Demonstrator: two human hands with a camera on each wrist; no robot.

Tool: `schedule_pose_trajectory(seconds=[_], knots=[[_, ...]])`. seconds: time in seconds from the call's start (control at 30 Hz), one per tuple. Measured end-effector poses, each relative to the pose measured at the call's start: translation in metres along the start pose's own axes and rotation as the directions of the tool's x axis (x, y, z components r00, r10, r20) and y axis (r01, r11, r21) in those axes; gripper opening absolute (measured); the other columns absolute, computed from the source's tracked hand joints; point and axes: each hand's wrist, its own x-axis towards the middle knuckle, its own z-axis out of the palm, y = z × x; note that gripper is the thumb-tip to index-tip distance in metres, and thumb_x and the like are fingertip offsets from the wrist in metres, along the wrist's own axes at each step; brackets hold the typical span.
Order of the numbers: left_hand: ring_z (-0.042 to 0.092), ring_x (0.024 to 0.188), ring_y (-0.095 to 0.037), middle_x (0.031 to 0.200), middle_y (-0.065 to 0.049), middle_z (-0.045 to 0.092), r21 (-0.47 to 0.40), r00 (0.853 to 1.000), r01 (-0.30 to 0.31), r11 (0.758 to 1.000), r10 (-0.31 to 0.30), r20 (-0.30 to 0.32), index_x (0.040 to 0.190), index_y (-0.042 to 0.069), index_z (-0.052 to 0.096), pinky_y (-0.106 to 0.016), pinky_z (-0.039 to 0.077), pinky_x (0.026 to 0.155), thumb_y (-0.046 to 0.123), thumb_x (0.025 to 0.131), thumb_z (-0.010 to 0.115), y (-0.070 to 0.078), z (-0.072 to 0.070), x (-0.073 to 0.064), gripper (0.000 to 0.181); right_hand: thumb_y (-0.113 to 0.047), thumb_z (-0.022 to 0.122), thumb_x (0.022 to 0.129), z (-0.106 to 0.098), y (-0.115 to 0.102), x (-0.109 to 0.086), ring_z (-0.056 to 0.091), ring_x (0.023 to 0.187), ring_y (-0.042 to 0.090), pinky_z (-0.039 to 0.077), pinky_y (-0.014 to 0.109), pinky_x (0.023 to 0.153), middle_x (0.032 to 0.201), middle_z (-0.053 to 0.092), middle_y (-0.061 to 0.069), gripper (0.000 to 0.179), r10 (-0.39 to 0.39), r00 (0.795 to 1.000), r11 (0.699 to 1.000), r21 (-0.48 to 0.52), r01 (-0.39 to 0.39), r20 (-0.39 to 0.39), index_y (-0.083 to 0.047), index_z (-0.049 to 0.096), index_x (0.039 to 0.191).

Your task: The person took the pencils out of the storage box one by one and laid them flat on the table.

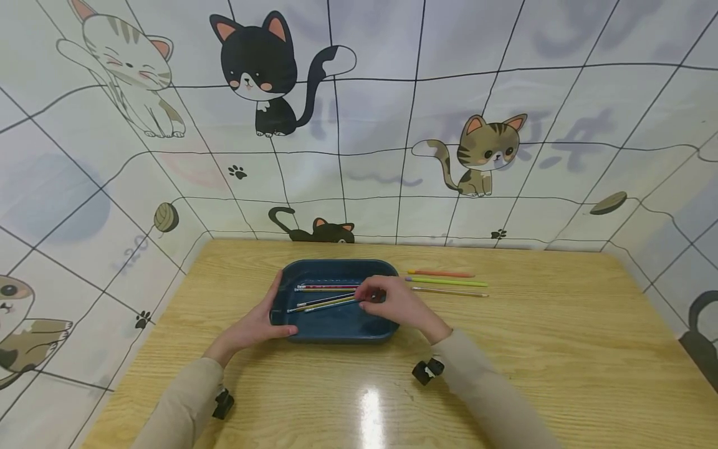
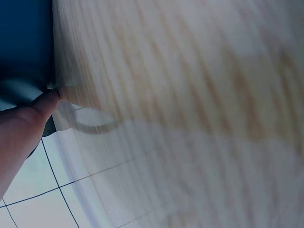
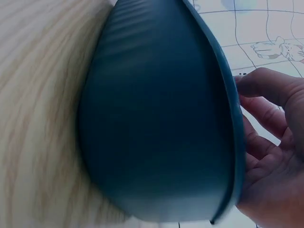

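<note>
A dark blue tray (image 1: 342,335) sits on the table, and its outer wall (image 3: 156,118) fills the middle of the right wrist view. My left hand (image 1: 255,323) grips its left end, thumb (image 2: 45,102) at the front corner, fingers along the far side. Several slim pencils (image 1: 325,304) lie inside, their right ends running under my right hand (image 1: 395,302). That hand is over the tray's right half, thumb and fingertips pinching at the end of a lower pencil. In the right wrist view the rim hides the fingertips.
Right of the tray lie an orange pencil (image 1: 443,274), a lime-green pencil (image 1: 449,282) and a brownish pencil (image 1: 454,291). The wooden table (image 1: 538,349) meets a cat-print sheet (image 1: 381,174) at the back. A dark curved object (image 1: 701,337) stands at the right edge.
</note>
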Motion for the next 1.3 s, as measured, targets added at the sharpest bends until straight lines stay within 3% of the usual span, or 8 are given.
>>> schedule_pose_trajectory(seconds=[0.3,0.4,0.6,1.0,1.3], knots=[[-0.007,0.143,-0.040,0.159,-0.015,-0.014,0.010,1.000,-0.007,1.000,0.007,-0.004,0.154,0.024,-0.015,-0.065,0.007,0.107,0.026,0.081,0.080,0.000,0.000,0.000,0.120,-0.005,0.067,0.089,0.014,-0.007,0.008,0.058,0.085,0.013,0.049,0.032,0.074,0.095,0.066,0.002,0.012,0.013,1.000,0.998,0.068,-0.014,0.015,-0.005,0.070,0.101],[-0.007,0.143,-0.040,0.159,-0.015,-0.014,0.020,1.000,-0.007,1.000,0.007,-0.004,0.153,0.027,-0.015,-0.065,0.007,0.108,0.027,0.081,0.080,0.002,0.000,0.000,0.120,-0.003,0.067,0.089,0.018,-0.007,0.011,0.058,0.084,0.013,0.049,0.032,0.072,0.094,0.067,0.004,0.012,0.026,1.000,0.997,0.075,-0.027,0.007,-0.002,0.070,0.100],[-0.006,0.143,-0.040,0.159,-0.015,-0.013,0.013,1.000,0.002,1.000,-0.002,0.000,0.153,0.028,-0.016,-0.064,0.007,0.108,0.027,0.081,0.080,0.003,-0.002,0.001,0.120,-0.002,0.068,0.088,0.022,-0.004,0.017,0.059,0.083,0.012,0.050,0.029,0.072,0.092,0.067,0.004,0.012,0.083,0.997,0.995,0.061,-0.083,0.002,-0.001,0.070,0.099],[-0.005,0.143,-0.040,0.159,-0.016,-0.012,-0.021,1.000,0.000,1.000,0.000,0.004,0.153,0.024,-0.016,-0.063,0.005,0.108,0.026,0.080,0.081,0.001,-0.003,0.002,0.121,-0.003,0.069,0.087,0.028,0.003,0.031,0.059,0.079,0.010,0.049,0.027,0.072,0.087,0.065,-0.001,0.011,0.122,0.991,0.993,-0.011,-0.122,0.051,-0.001,0.069,0.097],[-0.003,0.142,-0.041,0.158,-0.019,-0.011,-0.027,1.000,0.007,1.000,-0.007,-0.001,0.154,0.025,-0.015,-0.062,0.006,0.109,0.026,0.080,0.081,-0.001,-0.001,0.001,0.121,0.001,0.069,0.085,0.041,0.005,0.041,0.061,0.088,0.018,0.049,0.030,0.080,0.098,0.067,0.010,0.018,0.158,0.978,0.987,-0.064,-0.150,0.134,0.000,0.068,0.103]])
